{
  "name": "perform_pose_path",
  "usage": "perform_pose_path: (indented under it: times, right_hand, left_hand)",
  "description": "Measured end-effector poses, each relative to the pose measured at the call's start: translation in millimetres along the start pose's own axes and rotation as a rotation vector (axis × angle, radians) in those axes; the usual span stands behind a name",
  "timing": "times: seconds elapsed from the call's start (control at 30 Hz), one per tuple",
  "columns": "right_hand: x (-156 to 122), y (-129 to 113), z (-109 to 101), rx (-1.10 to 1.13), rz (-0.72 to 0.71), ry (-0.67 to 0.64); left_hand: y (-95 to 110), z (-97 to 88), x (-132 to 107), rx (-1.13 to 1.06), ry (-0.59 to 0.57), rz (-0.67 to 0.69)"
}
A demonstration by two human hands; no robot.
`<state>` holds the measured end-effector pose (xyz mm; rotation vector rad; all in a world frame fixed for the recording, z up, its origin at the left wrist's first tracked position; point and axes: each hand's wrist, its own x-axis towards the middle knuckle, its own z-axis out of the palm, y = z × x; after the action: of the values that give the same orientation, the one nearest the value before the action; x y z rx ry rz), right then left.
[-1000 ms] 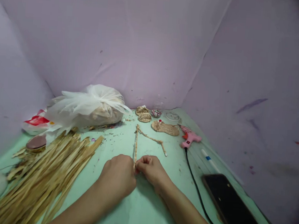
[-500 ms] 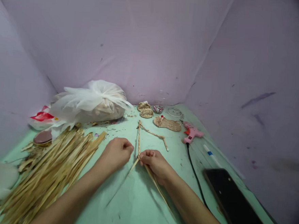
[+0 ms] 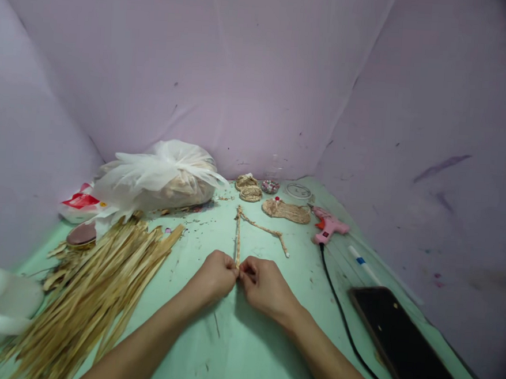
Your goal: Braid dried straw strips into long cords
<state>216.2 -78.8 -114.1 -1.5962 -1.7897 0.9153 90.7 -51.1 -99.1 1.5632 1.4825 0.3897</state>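
Since the preceding frame the left hand (image 3: 215, 276) has moved in from beside the work and meets the right hand (image 3: 267, 287) at the near end of the braided fibre cord (image 3: 238, 237). Both hands are closed to a pinch, fingers curled, fingertips on the cord. The cord lies on the green tabletop (image 3: 258, 357), running straight away from the hands to a bend, then angling right to a white-tipped end. Progress, as judged: the far length is plaited; the near end (hidden by the fingers, bar what looks like a thin strand (image 3: 217, 324)) appears unfinished, and ample dry fibre strips (image 3: 98, 294) lie unworked at left. Containers: the tied white plastic bag (image 3: 162, 177) bulges with pale contents, not identifiable; a small clear tub (image 3: 274, 175) holds mixed beads (image 3: 270, 187); the white plastic jug (image 3: 3, 296) shows no contents.
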Motion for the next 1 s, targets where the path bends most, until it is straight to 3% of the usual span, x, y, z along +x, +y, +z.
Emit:
perform_pose_path:
  times: [0.1, 0.2, 0.37, 0.57, 0.67, 0.8, 0.83, 0.93, 1.0]
  right_hand:
    - [-8, -12, -5, -0.326, -0.069, 0.068]
    - [-15, -25, -8, -0.523, -0.03, 0.088]
    - [-23, -40, -3, -0.594, 0.071, 0.059]
    - [-33, -42, 17, -0.612, 0.01, 0.023]
    - [-36, -43, 18, -0.572, -0.012, 0.034]
    - [-30, -42, -6, -0.393, 0.03, -0.058]
    - [-25, -39, -14, -0.314, 0.078, -0.044]
    - [-9, -25, -28, -0.115, 0.168, 0.191]
    - [0, -15, -25, 0.109, 0.222, 0.131]
  left_hand:
    - [-5, 4.6, 2, 0.134, 0.128, 0.094]
    - [-8, 7.3, 1, 0.072, 0.091, 0.084]
    - [1, 7.5, -3, -0.262, 0.01, -0.065]
    - [7, 5.3, -10, -0.452, -0.057, -0.164]
    - [3, 4.8, -7, -0.488, -0.074, -0.108]
    - [-1, -1.6, -4, -0.375, -0.153, -0.087]
    - [0, -4.2, -4, -0.335, -0.171, -0.079]
    - [1, -11.3, -6, -0.265, -0.216, -0.041]
    - [1, -13.9, -7, -0.257, -0.251, -0.015]
